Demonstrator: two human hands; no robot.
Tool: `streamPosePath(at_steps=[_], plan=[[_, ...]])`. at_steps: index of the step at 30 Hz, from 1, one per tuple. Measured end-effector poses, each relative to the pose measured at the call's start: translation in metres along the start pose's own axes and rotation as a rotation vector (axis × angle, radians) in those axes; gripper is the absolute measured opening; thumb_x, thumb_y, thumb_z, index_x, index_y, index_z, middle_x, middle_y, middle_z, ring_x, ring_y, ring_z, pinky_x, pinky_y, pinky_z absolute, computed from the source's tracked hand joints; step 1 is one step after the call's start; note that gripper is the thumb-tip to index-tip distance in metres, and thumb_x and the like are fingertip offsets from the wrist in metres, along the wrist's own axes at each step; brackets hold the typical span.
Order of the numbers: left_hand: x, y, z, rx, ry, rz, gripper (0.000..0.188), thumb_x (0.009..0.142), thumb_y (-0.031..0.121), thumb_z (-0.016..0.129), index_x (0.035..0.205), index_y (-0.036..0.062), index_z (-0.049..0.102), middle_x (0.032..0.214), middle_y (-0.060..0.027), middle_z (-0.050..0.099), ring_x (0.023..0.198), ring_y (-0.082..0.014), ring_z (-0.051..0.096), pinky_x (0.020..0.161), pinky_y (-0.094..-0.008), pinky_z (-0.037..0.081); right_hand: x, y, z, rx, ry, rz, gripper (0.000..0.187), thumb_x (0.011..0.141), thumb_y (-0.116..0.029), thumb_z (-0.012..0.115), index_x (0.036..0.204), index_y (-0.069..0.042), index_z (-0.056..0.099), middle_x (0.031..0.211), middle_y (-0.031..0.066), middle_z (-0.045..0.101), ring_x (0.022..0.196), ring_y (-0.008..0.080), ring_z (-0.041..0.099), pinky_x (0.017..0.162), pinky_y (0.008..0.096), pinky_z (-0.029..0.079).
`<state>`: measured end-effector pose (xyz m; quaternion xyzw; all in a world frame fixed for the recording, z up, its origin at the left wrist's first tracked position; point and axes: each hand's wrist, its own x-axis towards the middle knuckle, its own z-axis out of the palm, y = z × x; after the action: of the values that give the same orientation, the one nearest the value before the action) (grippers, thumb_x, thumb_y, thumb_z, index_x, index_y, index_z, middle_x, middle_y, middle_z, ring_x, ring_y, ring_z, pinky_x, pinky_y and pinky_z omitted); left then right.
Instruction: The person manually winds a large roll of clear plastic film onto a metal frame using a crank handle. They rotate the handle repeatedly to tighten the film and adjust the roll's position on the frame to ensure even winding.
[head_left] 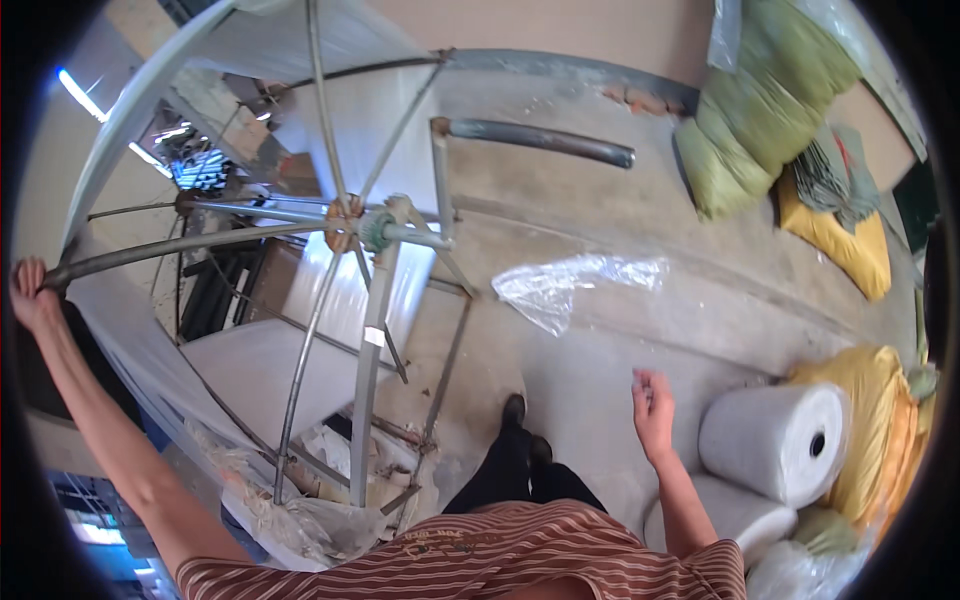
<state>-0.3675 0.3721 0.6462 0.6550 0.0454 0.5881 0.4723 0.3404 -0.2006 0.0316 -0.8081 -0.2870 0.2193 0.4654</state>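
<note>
At the far left, my left hand is closed round the outer end of a metal spoke of a large reel. The spokes run out from a rusty hub beside a greenish gear. White translucent sheeting is wound over the reel's rim. Out to the right, my right hand hangs in the air above the floor, fingers loosely bent and a little apart. Nothing shows in it. Nearest to it is a white wrapped roll.
An upright metal post supports the reel, and a grey pipe juts out ahead. Crumpled clear plastic lies on the concrete floor. Green sacks and a yellow sack lie at the far right; a second roll sits low right.
</note>
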Motion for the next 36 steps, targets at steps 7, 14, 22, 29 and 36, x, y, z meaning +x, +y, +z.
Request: streamPosePath(at_steps=[7,14,22,29,36], plan=[[-0.033,-0.085,0.119,0.251,0.576,0.199,0.034,0.097,0.012,0.057,0.067,0.0130,0.041,0.056,0.0049,0.026,0.046,-0.0084,0.023,0.047,-0.0263,0.022,0.145,-0.258,0.035,-0.336,0.483,-1.032,0.055,0.085,-0.009,0.076,0.137,-0.008,0.058,0.145,0.0194,0.052,0.134,0.0380,0.051,0.110,0.0492,0.042],[-0.044,-0.105,0.157,0.180,0.540,0.272,0.015,0.097,0.017,0.061,0.089,0.0047,0.056,0.061,0.0046,0.032,0.049,-0.0073,0.030,0.044,-0.0261,0.023,0.258,-0.249,0.057,-0.974,0.398,-0.768,0.053,0.084,-0.033,0.080,0.126,-0.010,0.056,0.120,0.0122,0.059,0.115,0.0332,0.057,0.095,0.0506,0.045],[-0.109,-0.130,0.203,0.944,0.693,0.443,0.046,0.100,0.046,0.065,0.123,0.0074,0.054,0.097,-0.0151,0.070,0.082,-0.0255,0.070,0.078,-0.0388,0.059,0.280,-0.239,0.064,-1.099,0.479,-0.747,0.041,0.094,-0.036,0.071,0.120,-0.009,0.055,0.112,0.0134,0.058,0.111,0.0368,0.060,0.089,0.0512,0.049],[-0.447,-0.214,0.262,1.472,-0.004,0.076,0.025,0.092,0.010,0.067,0.116,0.0051,0.070,0.100,-0.0139,0.067,0.093,-0.0343,0.064,0.090,-0.0444,0.047,0.322,-0.228,0.071,-1.348,0.532,-0.625,0.046,0.093,-0.027,0.073,0.129,-0.012,0.048,0.115,0.0095,0.055,0.103,0.0304,0.064,0.082,0.0451,0.053],[-0.754,-0.251,0.303,1.176,0.185,-0.872,0.016,0.097,0.017,0.062,0.108,0.0092,0.070,0.100,-0.0135,0.074,0.096,-0.0321,0.070,0.084,-0.0477,0.049,0.403,-0.172,0.075,-1.497,0.653,-0.687,0.034,0.100,-0.032,0.061,0.127,-0.018,0.046,0.104,0.0059,0.056,0.087,0.0258,0.070,0.067,0.0427,0.059]])
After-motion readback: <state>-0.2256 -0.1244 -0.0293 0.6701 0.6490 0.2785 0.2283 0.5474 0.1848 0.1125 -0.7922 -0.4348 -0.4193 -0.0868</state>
